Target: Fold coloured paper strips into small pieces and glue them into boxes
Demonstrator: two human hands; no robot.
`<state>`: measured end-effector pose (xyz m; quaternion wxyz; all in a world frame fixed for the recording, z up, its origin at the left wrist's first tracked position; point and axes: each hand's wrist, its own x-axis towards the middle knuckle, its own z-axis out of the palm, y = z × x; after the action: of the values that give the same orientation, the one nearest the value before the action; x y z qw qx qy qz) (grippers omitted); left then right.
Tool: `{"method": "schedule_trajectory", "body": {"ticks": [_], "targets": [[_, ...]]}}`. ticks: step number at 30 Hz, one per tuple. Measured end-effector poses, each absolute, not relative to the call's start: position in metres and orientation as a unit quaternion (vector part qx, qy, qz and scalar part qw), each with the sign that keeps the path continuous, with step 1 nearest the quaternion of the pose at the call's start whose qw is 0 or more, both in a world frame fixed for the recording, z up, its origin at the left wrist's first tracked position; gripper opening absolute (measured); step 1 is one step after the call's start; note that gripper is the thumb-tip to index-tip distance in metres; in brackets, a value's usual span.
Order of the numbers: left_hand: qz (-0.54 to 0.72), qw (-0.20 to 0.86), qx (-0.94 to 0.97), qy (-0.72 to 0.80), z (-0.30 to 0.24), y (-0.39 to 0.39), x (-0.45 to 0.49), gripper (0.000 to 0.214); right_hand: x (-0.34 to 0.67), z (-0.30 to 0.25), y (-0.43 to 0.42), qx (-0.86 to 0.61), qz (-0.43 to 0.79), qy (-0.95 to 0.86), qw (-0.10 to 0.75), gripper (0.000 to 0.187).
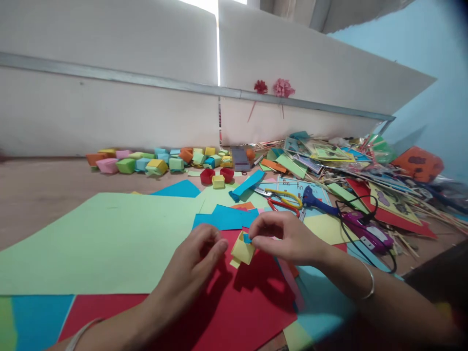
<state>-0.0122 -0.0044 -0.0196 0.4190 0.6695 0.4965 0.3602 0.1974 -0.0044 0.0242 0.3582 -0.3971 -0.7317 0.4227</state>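
Observation:
A small folded yellow paper piece (pixel 242 251) with a bit of blue paper at its top hangs just above a red paper sheet (pixel 234 312). My right hand (pixel 288 239) pinches it by its upper edge with curled fingers. My left hand (pixel 193 265) is beside it on the left, fingers curled inward, fingertips close to the yellow piece but not clearly holding it. Both wrists carry thin bangles.
A large light green sheet (pixel 95 243) and blue sheets (pixel 226 217) lie on the wooden table. Several small folded paper boxes (pixel 157 163) line the back wall. Scissors (pixel 281 199), a glue gun (pixel 318 201), a purple tool (pixel 367 233) and a heap of paper and sticks (pixel 347 165) crowd the right.

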Motion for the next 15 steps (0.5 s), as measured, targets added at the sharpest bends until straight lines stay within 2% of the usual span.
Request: {"method": "schedule_trajectory", "body": {"ticks": [3, 5, 9, 15], "targets": [[0.323, 0.670, 0.509, 0.434, -0.014, -0.013, -0.007, 0.042, 0.198, 0.026, -0.007, -0.362, 0.399, -0.736, 0.410, 0.004], [0.322, 0.768, 0.400, 0.382, -0.017, -0.017, -0.004, 0.038, 0.197, 0.024, -0.010, -0.337, 0.352, -0.758, 0.433, 0.005], [0.332, 0.835, 0.263, 0.350, -0.021, -0.021, -0.003, 0.029, 0.191, 0.018, -0.015, -0.286, 0.263, -0.803, 0.452, 0.010], [0.328, 0.845, 0.237, 0.350, -0.019, -0.019, -0.008, 0.028, 0.190, 0.015, -0.018, -0.248, 0.141, -0.832, 0.475, 0.012]]}}
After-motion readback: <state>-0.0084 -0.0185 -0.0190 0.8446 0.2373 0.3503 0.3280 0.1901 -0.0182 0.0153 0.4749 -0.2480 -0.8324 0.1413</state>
